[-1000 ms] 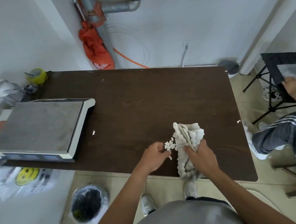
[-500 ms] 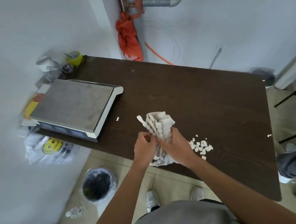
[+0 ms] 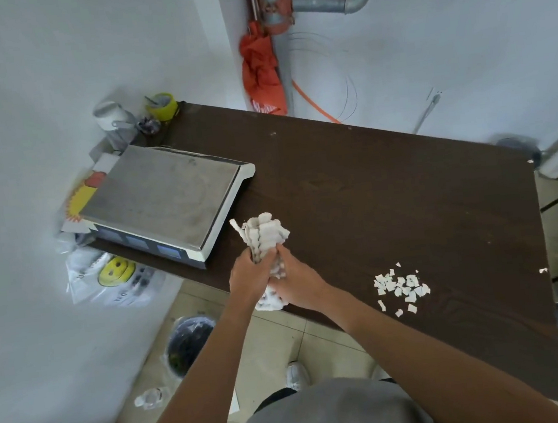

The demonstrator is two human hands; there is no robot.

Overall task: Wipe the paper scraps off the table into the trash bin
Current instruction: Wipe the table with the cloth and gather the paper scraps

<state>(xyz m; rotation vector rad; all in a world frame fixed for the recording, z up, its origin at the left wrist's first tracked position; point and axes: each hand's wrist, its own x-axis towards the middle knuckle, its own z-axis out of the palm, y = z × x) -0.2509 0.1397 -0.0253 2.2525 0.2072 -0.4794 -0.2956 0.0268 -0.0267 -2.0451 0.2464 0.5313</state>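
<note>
Clear plastic bag with a yellow smiley face (image 3: 116, 272): hanging under the table's left end.

Round trash bin with a clear liner (image 3: 189, 344): on the tiled floor, below the near table edge, left of the hands.

White electronic scale with a steel platter (image 3: 165, 195): on the left part of the dark brown wooden table (image 3: 405, 180).

Left hand (image 3: 246, 277): fingers curled round the bunched white waffle-weave cloth (image 3: 263, 235) at the near table edge.

Right hand (image 3: 299, 278): fingers wrapped round the same cloth, touching the left hand.

Small white paper scraps (image 3: 401, 288): loose pile on the table, right of the hands, near the front edge.

Single white scrap (image 3: 542, 270): at the table's right edge.
</note>
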